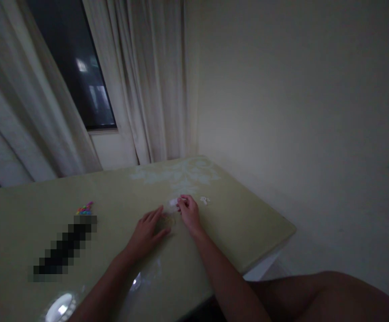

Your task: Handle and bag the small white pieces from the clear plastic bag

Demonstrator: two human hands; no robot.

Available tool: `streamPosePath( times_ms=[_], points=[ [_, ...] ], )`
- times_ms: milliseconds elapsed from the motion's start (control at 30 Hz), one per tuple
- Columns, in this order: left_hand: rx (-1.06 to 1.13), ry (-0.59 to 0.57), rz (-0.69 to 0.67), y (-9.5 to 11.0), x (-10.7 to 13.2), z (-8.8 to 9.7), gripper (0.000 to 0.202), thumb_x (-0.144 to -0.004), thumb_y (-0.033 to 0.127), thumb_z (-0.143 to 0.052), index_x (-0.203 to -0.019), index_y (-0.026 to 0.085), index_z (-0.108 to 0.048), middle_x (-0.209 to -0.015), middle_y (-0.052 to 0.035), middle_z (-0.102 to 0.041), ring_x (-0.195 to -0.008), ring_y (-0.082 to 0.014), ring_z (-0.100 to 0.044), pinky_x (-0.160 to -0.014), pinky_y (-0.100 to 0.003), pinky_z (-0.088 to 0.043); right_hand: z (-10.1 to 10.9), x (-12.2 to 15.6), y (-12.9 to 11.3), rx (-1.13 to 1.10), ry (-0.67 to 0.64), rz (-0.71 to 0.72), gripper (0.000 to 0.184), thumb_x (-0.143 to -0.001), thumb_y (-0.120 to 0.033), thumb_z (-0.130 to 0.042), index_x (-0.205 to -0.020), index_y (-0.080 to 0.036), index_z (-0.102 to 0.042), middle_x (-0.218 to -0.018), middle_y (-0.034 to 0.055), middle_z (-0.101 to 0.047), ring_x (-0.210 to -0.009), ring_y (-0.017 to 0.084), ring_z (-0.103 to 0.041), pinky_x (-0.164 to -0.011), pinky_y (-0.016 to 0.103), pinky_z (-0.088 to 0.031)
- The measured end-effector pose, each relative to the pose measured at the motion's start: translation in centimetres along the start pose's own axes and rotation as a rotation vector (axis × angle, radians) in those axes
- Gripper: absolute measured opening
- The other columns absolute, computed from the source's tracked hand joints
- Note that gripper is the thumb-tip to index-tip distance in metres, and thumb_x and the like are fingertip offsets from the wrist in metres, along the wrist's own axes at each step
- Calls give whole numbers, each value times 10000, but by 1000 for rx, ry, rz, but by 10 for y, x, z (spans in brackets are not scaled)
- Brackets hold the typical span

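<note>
My left hand [150,227] rests on the table with its fingers apart, thumb and fingertips around a small pile of thin yellowish loops [168,220] that look like rubber bands. Just right of it, my right hand [189,213] has its thumb and fingertips pinched together. What they hold, if anything, is too small to make out. A small whitish patch or piece [173,203] shows at those fingertips; its kind is unclear. Several small white pieces [205,200] lie a little to the right of my right hand.
The pale green table [248,223] has its right corner near the wall. To the left lie small multicoloured pieces [85,208] beside a dark, pixelated long object [65,248]. Light reflections gleam on the near surface. Curtains [154,89] and a dark window stand behind.
</note>
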State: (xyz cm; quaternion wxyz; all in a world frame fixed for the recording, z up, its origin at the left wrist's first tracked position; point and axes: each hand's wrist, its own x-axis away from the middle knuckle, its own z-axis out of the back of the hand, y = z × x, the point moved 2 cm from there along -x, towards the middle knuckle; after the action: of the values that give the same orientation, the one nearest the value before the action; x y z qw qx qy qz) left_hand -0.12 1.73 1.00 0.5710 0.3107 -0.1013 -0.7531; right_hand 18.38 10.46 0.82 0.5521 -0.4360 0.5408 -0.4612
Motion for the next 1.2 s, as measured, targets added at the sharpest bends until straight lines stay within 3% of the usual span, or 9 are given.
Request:
streamPosePath(
  times_ms=[100,167,333,533,700,833,933,1067,1200],
  points=[
    [33,-177,-73,13,2,-4,551,-992,455,-583,-1499,239,-572,-1556,-126,-581,-1436,-314,-521,-1219,-528,-372,8,-6,6,89,57,-37,368,-944,-415,-601,-1211,-164,-625,-906,75,-737,-717,193,-723,-654,289,-570],
    [115,-225,-82,21,3,-6,470,-1010,394,-537,-1452,256,-621,-1527,-103,-612,-1404,-282,-558,-1211,-497,-398,11,-6,8,131,44,-36,345,-946,-396,-603,-1204,-168,-630,-935,86,-743,-703,192,-727,-631,287,-571],
    [253,-200,-65,32,4,-5,378,-966,315,-555,-1306,286,-718,-1329,-82,-738,-1238,-276,-662,-1132,-484,-476,11,-1,7,217,-17,22,222,-933,-380,-652,-1024,-184,-700,-993,102,-756,-800,206,-733,-711,306,-587],
    [213,-90,27,19,8,13,374,-832,356,-730,-1191,259,-766,-1204,-100,-735,-1116,-309,-682,-1007,-433,-533,4,8,-3,278,-143,116,143,-915,-272,-688,-1002,-179,-752,-982,90,-773,-915,216,-730,-866,335,-568],
    [254,-199,89,20,9,12,324,-869,374,-651,-1128,236,-788,-1033,-82,-729,-840,-248,-683,-772,-356,-561,12,7,-33,319,-65,215,199,-932,-237,-643,-1095,-190,-749,-1105,99,-745,-959,207,-703,-766,285,-552],
    [298,-200,83,24,8,6,273,-886,348,-617,-1060,240,-797,-1057,-89,-735,-913,-258,-700,-824,-358,-562,27,12,-50,505,-308,209,99,-885,-277,-749,-941,-197,-766,-870,44,-742,-775,194,-681,-760,310,-524],
    [290,-157,61,25,7,2,252,-905,322,-591,-1030,244,-795,-1061,-93,-741,-947,-263,-706,-859,-368,-562,38,27,-45,599,-452,253,311,-785,-355,-878,-1044,-214,-776,-998,62,-723,-886,229,-679,-826,335,-526],
    [216,-77,44,33,6,0,282,-910,336,-604,-1100,233,-786,-1058,-108,-741,-973,-279,-702,-905,-400,-557,42,47,-32,579,-455,273,466,-760,-285,-913,-1193,-227,-751,-1171,89,-654,-1129,261,-628,-992,358,-501],
    [213,-102,-30,42,6,-1,301,-938,337,-595,-1155,234,-778,-1126,-117,-730,-1063,-282,-688,-978,-409,-533,36,55,-32,624,-496,342,269,-870,-221,-817,-1134,-243,-772,-1092,66,-660,-1092,247,-614,-983,357,-487]
  ],
)
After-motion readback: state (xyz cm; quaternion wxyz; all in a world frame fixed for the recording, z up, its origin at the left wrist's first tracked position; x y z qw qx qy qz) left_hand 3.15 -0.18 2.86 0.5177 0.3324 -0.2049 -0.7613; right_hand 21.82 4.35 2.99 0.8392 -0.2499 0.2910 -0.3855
